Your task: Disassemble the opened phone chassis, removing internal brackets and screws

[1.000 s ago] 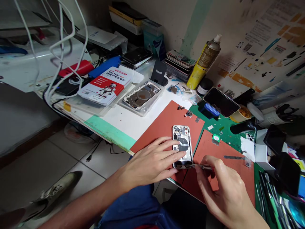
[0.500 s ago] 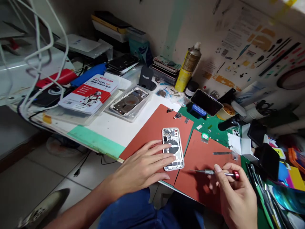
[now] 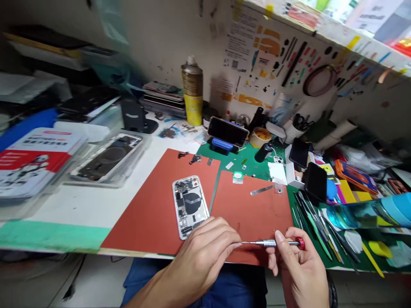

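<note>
My right hand [image 3: 298, 265] holds a slim precision screwdriver [image 3: 269, 243] level, its red cap towards the right and its thin bit pointing left. The fingers of my left hand [image 3: 208, 252] are drawn together, and their tips close on the end of that bit; anything small between them is hidden. Beyond the left hand lies an opened phone [image 3: 193, 203] with its inner parts and a round black charging coil showing. Its lower right corner is covered by the left hand. The phone rests on a red-brown mat [image 3: 144, 205].
Several small phone parts [image 3: 194, 159] lie at the mat's back edge. On the second mat [image 3: 231, 205] is a flat metal strip [image 3: 261, 190]. Tweezers and other tools [image 3: 316, 226] lie at right, near a blue bottle [image 3: 362, 214]. A phone [image 3: 227, 131] leans on a blue stand.
My left hand has left the phone and moved right to the screwdriver's tip, its fingers closing. The right hand still holds the screwdriver. The view has turned to the right.
</note>
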Demonstrator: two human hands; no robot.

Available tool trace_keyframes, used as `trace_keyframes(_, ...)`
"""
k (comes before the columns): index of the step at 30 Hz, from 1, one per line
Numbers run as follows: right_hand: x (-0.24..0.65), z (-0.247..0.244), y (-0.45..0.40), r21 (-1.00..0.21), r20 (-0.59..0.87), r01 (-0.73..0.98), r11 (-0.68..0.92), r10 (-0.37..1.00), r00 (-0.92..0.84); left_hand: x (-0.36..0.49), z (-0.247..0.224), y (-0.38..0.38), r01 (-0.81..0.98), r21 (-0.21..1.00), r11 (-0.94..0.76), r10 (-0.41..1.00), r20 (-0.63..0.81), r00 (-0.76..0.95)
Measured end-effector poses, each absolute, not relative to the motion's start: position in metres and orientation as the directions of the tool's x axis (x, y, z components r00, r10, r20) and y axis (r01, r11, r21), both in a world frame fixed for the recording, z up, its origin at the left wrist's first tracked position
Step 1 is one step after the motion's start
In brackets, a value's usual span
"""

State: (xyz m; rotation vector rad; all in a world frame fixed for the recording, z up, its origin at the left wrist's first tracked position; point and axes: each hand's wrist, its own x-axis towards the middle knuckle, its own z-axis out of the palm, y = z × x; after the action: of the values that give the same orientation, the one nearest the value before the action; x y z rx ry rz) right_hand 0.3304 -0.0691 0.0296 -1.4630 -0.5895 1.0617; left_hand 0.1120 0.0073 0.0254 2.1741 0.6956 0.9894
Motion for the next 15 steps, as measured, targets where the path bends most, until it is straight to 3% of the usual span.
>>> trace_keyframes(7, 0.384, 0.019, -0.122, -0.987, -0.154, -0.1, -0.127, 0.557, 0.816, 0.168, 0.014, 0.01, 0.312, 0.659, -0.685, 0.654, 0.366, 0.662)
trace_keyframes(11, 0.389, 0.024, -0.133, -0.984, -0.156, -0.103, -0.142, 0.438, 0.885, 0.207, 0.002, 0.013, 0.458, 0.492, -0.74, 0.647, 0.337, 0.684)
trace_keyframes(15, 0.39, 0.023, -0.137, -0.976, -0.188, -0.124, -0.18, 0.397, 0.898, 0.223, -0.007, 0.015, 0.507, 0.423, -0.751, 0.649, 0.328, 0.686)
